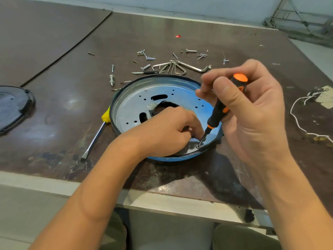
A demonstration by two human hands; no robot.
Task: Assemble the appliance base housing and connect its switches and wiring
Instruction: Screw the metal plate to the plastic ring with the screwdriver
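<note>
One slip of the orange-and-black screwdriver (219, 109) pinched in the right hand (252, 112) off the rim screw (198, 146) of the round silvery metal base plate (137, 105) on the table (72, 105) could jab the left hand (167, 134), curled alongside, can't tell on what.

the base housing (137, 98) lies on the table (54, 87), near its front edge. a flat-blade screwdriver (95, 136) lies just left of the housing and a round cover (12, 107) well left. hex keys (178, 66) and scattered screws (147, 57) lie behind it, wires (299, 112) to its right. the left hand (167, 132) rests inside the housing. the right hand (252, 112) holds a small screwdriver (218, 109), tip down at the near-right rim.
</note>
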